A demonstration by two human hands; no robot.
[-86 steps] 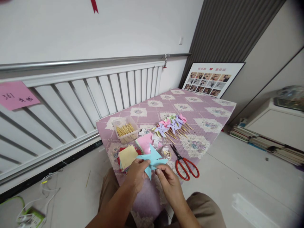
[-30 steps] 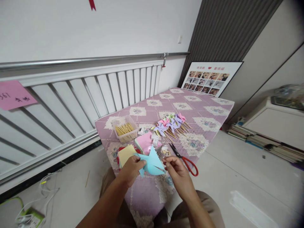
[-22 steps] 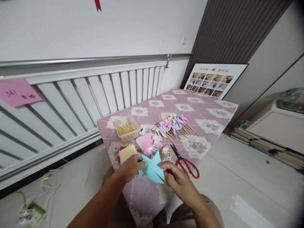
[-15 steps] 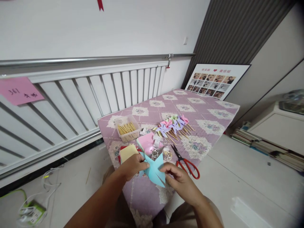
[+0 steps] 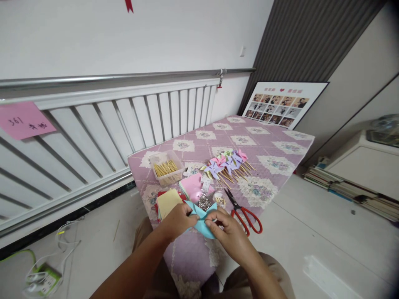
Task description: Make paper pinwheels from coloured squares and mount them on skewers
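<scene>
A light blue cut paper piece (image 5: 202,222) sits between both my hands, just above the near end of a purple quilted mat (image 5: 268,141). My left hand (image 5: 176,219) pinches its left side. My right hand (image 5: 227,232) pinches its right side and bends one pointed flap toward the middle. Red-handled scissors (image 5: 246,211) lie on the mat just right of my right hand. A small heap of silver pins (image 5: 204,202) shows right behind the blue paper.
A yellow-topped paper stack (image 5: 168,202) and pink sheets (image 5: 193,187) lie beyond my hands. Farther back stand a clear box of wooden sticks (image 5: 166,169) and several finished pinwheels (image 5: 225,162). A white radiator (image 5: 102,124) runs along the left; books (image 5: 349,189) lie on the floor.
The blue paper, first a flat star shape, has been turned in my hands. Its flaps are now folded inward, and my right hand has closed over its right side.
</scene>
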